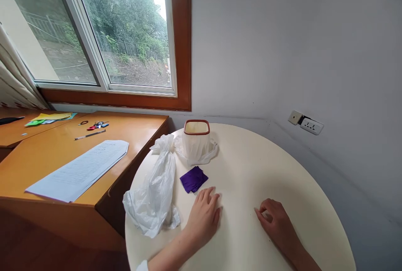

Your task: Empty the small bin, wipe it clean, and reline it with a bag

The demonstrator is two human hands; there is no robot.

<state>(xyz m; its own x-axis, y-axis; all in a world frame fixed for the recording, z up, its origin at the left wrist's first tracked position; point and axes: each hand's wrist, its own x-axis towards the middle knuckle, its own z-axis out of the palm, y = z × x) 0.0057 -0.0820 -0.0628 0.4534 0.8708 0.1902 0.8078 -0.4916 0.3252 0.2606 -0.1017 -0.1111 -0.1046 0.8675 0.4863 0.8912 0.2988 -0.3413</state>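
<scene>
Hands [202, 216] lie before a plastic-lined bin [196, 143].

On the round white bench [248, 158], a red-rimmed bin [197, 133] stands near the far edge. A crumpled plastic bag [155, 197] lies along the left edge. The left hand [204, 212], its grip slightly spread, is just beside purple sheets [193, 179]; the right hand [274, 218], loosely curled, is nearer the right edge.
</scene>
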